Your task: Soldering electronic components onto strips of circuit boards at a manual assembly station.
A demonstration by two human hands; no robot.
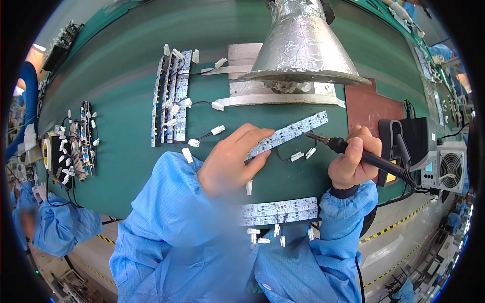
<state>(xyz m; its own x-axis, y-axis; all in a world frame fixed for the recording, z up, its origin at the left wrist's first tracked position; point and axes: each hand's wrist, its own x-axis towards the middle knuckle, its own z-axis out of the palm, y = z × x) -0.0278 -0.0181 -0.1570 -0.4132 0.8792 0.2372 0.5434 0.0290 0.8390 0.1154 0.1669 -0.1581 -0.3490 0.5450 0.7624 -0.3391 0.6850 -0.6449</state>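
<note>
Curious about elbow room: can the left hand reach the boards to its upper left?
Probably not while the left hand grips this strip; otherwise, just wired connectors lie before those boards.

We see the circuit strip [298, 131] only in part.
The left hand [227, 164] covers some of it; whether the tip of the soldering iron [374, 160] touches it, we cannot tell. Above the strip, the top edge crops the silver cone [305, 45]; below, blur veils the left sleeve [199, 217].

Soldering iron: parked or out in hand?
Out, in hand: the right hand grips the soldering iron, tip at the edge of the circuit strip held by the left hand. Contact: cannot tell.
</note>
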